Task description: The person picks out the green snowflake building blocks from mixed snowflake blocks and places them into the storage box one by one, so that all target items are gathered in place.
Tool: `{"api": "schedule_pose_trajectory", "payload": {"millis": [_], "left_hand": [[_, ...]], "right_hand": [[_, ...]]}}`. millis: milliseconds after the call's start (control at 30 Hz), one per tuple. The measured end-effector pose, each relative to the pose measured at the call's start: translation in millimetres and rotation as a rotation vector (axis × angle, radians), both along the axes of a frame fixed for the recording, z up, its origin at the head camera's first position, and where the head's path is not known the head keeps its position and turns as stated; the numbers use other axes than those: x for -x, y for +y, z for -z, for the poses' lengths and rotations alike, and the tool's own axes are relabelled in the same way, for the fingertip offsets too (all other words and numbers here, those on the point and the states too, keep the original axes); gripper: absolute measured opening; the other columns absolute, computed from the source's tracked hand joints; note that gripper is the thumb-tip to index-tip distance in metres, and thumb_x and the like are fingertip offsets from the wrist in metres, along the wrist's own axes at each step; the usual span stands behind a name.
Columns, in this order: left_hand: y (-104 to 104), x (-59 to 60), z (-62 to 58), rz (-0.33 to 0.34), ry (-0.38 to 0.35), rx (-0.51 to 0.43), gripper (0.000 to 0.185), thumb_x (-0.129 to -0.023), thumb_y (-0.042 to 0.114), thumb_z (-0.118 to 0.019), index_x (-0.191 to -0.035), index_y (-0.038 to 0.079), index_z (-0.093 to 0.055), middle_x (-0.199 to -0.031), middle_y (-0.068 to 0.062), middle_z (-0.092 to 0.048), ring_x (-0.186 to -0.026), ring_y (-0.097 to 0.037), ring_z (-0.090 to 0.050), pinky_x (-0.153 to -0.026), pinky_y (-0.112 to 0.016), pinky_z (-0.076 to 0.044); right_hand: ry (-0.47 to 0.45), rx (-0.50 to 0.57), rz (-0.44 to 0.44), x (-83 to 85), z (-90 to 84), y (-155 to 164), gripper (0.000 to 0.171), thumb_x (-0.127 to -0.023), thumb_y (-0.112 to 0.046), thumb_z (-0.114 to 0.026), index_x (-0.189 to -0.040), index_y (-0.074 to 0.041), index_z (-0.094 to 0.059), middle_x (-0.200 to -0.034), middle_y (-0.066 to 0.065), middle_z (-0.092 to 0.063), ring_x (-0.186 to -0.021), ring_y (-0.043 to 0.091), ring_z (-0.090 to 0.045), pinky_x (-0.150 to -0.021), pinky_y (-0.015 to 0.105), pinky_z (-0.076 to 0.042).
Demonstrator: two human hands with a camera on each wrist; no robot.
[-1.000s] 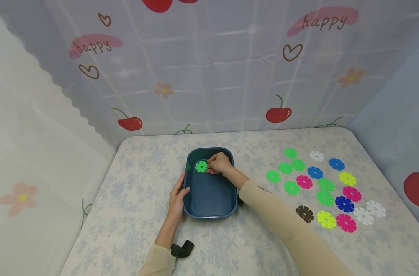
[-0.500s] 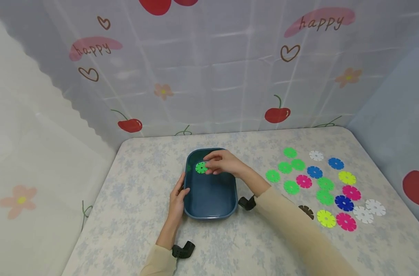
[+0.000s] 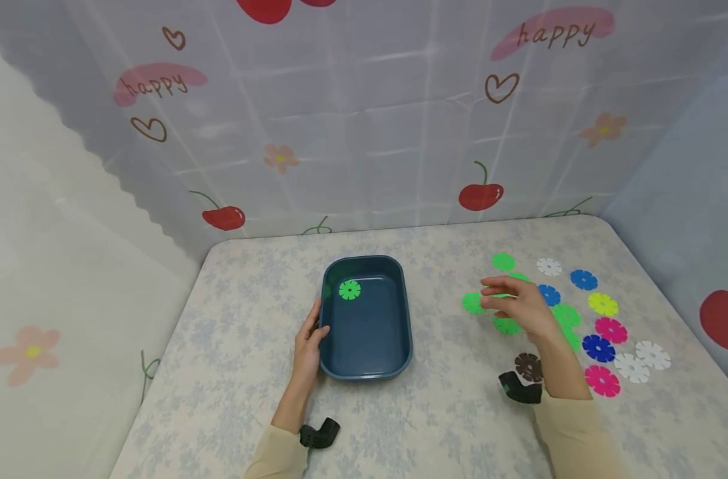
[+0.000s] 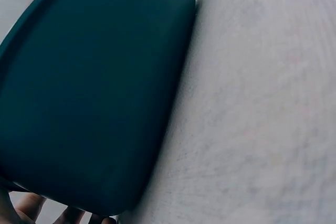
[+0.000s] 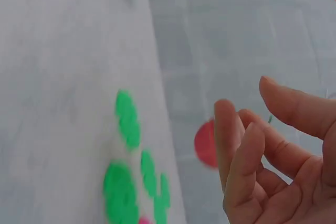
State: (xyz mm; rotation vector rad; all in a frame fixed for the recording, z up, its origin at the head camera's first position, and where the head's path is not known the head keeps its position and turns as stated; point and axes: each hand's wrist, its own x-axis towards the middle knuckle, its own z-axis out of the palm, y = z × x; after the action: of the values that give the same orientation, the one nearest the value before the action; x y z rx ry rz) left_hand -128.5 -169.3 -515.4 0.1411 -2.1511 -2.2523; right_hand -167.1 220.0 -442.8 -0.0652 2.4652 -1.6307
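Observation:
My left hand point(image 3: 306, 349) grips the left side of a dark blue tray point(image 3: 366, 339), its thumb over the rim and the other fingers along the outer wall. In the left wrist view the tray wall point(image 4: 100, 93) fills much of the picture, with fingertips point(image 4: 68, 214) at its lower edge. One green notched disc point(image 3: 344, 291) lies inside the tray near the far end. Over the spread discs on the right hovers my right hand point(image 3: 522, 309), fingers apart and holding nothing. Beneath it are a green disc point(image 3: 472, 303) and others partly hidden.
Blue, pink, yellow, white and brown discs lie on the right of the table, including a brown disc point(image 3: 526, 366) by the wrist camera point(image 3: 520, 389) and a pink disc point(image 3: 602, 381). A patterned curtain point(image 3: 364, 166) hangs behind the table.
The right hand has left the tray, moving right to above the discs. The green disc remains in the tray. The left hand stays on the tray's side.

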Motion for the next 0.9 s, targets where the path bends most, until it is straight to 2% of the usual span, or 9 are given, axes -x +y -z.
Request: {"api": "schedule_pose_trajectory", "payload": {"millis": [167,300,400,600,900], "left_hand": [[1.7,0.3,0.5,0.004,-0.001,-0.006,0.057,-0.101,0.007,-0.044,-0.155,0.02,-0.031,-0.162,-0.002,-0.024,-0.145,-0.028,-0.027,-0.117,-0.05,-0.02],[1.1,-0.2,-0.1,-0.009,-0.005,0.007,0.057,-0.101,0.008,-0.044,-0.155,0.021,-0.032,-0.162,-0.001,-0.024,-0.145,-0.027,-0.027,-0.117,-0.05,-0.021],[-0.1,-0.4,0.0,-0.016,-0.008,0.018,0.057,-0.101,0.009,-0.044,-0.155,0.02,-0.031,-0.162,0.0,-0.024,-0.145,-0.026,-0.027,-0.117,-0.05,-0.021],[-1.6,0.0,1.2,-0.012,-0.006,0.023,0.057,-0.101,0.009,-0.044,-0.155,0.02,-0.03,-0.163,-0.001,-0.022,-0.145,-0.026,-0.027,-0.117,-0.05,-0.022],[-0.7,-1.1,0.6,-0.008,-0.004,0.018,0.058,-0.101,0.008,-0.044,-0.155,0.021,-0.03,-0.163,-0.002,-0.022,-0.146,-0.027,-0.026,-0.117,-0.05,-0.021]], "right_hand": [[-0.053,-0.087,0.097,-13.2,12.8,32.7,0.057,-0.094,-0.023,-0.065,-0.141,0.006,-0.047,-0.126,0.027,-0.057,-0.082,-0.001,-0.063,-0.073,0.024,-0.055],[-0.106,-0.132,0.144,-18.3,20.2,42.5,0.057,-0.094,-0.024,-0.065,-0.141,0.004,-0.047,-0.128,0.027,-0.056,-0.085,0.003,-0.058,-0.072,0.021,-0.053],[-0.13,-0.163,0.173,-20.0,27.0,46.3,0.055,-0.093,-0.023,-0.066,-0.139,0.003,-0.05,-0.124,0.023,-0.059,-0.087,0.008,-0.054,-0.071,0.021,-0.052],[-0.142,-0.206,0.189,-19.3,40.4,47.6,0.052,-0.09,-0.017,-0.07,-0.135,0.005,-0.054,-0.105,0.013,-0.063,-0.081,0.015,-0.053,-0.063,0.025,-0.048],[-0.103,-0.285,0.195,-22.2,47.3,44.0,0.055,-0.085,-0.022,-0.075,-0.13,0.005,-0.058,-0.102,0.014,-0.062,-0.09,0.025,-0.055,-0.068,0.026,-0.046]]}}
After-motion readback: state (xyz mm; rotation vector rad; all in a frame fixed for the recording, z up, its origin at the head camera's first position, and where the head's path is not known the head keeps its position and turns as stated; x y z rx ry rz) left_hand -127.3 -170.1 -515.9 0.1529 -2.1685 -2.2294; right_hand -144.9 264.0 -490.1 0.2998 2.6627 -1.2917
